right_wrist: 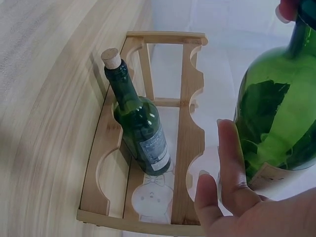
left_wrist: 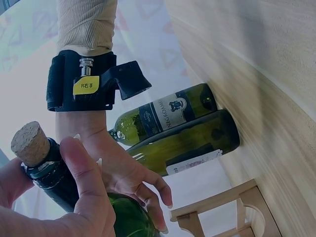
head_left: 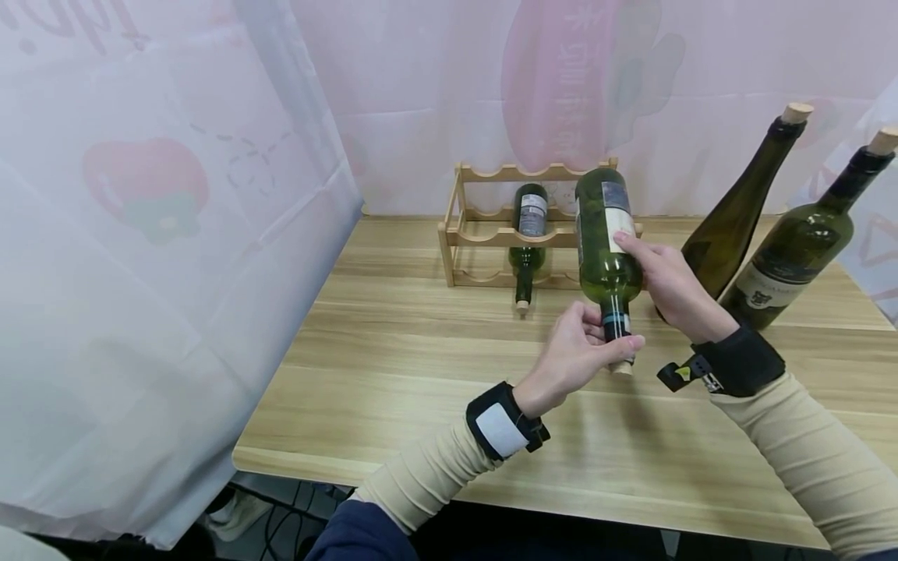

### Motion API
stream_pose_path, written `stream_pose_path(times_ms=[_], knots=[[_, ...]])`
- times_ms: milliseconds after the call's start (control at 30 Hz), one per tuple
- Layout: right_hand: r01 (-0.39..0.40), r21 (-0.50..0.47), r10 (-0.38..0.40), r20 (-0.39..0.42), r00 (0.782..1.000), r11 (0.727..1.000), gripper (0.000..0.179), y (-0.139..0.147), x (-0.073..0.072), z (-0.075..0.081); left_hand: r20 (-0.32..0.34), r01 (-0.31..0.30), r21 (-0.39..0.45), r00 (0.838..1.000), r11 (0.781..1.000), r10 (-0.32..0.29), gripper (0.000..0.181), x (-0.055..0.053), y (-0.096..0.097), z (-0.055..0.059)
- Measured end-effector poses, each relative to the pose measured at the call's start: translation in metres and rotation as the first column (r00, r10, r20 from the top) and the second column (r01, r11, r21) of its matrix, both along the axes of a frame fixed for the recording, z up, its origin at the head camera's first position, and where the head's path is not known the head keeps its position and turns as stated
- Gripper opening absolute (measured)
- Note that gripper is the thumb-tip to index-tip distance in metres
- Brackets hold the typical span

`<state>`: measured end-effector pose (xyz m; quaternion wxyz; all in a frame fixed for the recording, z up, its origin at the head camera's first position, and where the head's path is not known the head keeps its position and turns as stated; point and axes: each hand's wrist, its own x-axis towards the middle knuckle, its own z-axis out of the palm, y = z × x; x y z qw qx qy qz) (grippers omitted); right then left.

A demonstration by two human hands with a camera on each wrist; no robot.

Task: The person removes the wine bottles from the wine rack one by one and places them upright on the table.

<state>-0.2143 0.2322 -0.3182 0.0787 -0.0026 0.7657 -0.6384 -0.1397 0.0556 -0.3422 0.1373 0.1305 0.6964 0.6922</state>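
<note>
A green wine bottle, corked and with a pale label, is held neck-down above the table in front of the rack. My left hand grips its neck near the cork. Around the body, over the label, my right hand holds it from the right side. Behind it stands a wooden wine rack. Another green bottle lies in the rack's lower tier, its corked neck pointing towards me.
To the right stand two more corked bottles, a slender olive one and a dark green one with a white label. They are close to my right forearm. The wooden table meets white printed curtains at the left and back.
</note>
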Motion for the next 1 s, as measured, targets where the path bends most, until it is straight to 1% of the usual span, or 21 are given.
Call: stream_pose_path(times_ms=[233,400,567,667,800,867,900,1000], knots=[[0.020,0.032,-0.020,-0.010,1.000,0.999,0.053,0.003,0.003,-0.001,0.002,0.024,0.017,1.000,1.000,-0.024,0.036,0.001,0.003,0.001],[0.021,0.003,-0.021,-0.018,1.000,1.000,0.040,0.005,0.004,-0.001,0.000,0.023,0.014,1.000,1.000,-0.023,0.036,0.002,0.004,0.001],[0.015,-0.030,-0.015,-0.008,1.000,0.999,0.036,0.007,0.005,0.000,-0.003,0.024,0.025,1.000,0.999,-0.024,0.036,0.003,0.006,0.001],[0.033,-0.032,-0.033,0.003,0.999,0.999,0.039,0.007,0.007,0.001,-0.012,0.021,0.021,1.000,1.000,-0.021,0.036,0.003,0.007,0.002],[0.031,-0.001,-0.031,0.008,0.999,1.000,0.058,0.008,0.007,0.002,-0.012,0.028,0.020,1.000,0.999,-0.028,0.036,0.003,0.007,0.002],[0.030,0.007,-0.030,0.010,0.999,1.000,0.064,0.009,0.007,0.002,-0.017,0.030,0.012,0.999,0.999,-0.029,0.036,0.003,0.008,0.002],[0.030,0.006,-0.030,0.011,0.999,1.000,0.063,0.010,0.007,0.003,-0.019,0.030,0.008,0.999,1.000,-0.030,0.036,0.003,0.008,0.002],[0.033,-0.031,-0.032,0.011,0.999,0.999,0.051,0.012,0.007,0.003,-0.030,0.027,-0.003,0.999,1.000,-0.027,0.036,0.003,0.010,0.003]])
